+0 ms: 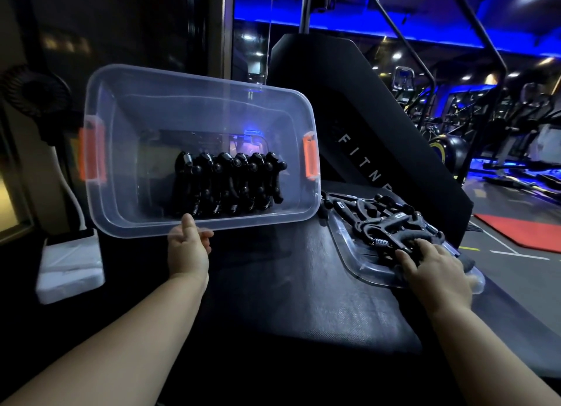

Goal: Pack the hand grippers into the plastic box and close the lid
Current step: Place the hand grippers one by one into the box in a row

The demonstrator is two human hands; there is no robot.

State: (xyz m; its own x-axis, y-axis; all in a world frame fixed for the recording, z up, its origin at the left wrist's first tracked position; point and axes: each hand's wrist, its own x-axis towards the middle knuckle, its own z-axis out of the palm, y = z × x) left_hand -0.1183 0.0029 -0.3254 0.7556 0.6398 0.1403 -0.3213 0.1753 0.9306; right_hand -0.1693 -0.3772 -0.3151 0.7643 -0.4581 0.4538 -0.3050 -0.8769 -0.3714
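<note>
A clear plastic box with orange latches is tipped up so its opening faces me. Several black hand grippers stand in a row against its lower wall. My left hand grips the box's near rim, thumb on top. To the right, the clear lid lies flat on a black padded surface with several more hand grippers piled on it. My right hand rests on that pile, its fingers curled round the nearest gripper's handle.
A black padded bench top carries everything. A white foam block sits at the left. A black machine panel rises behind the box. Gym machines and a red mat fill the floor at the right.
</note>
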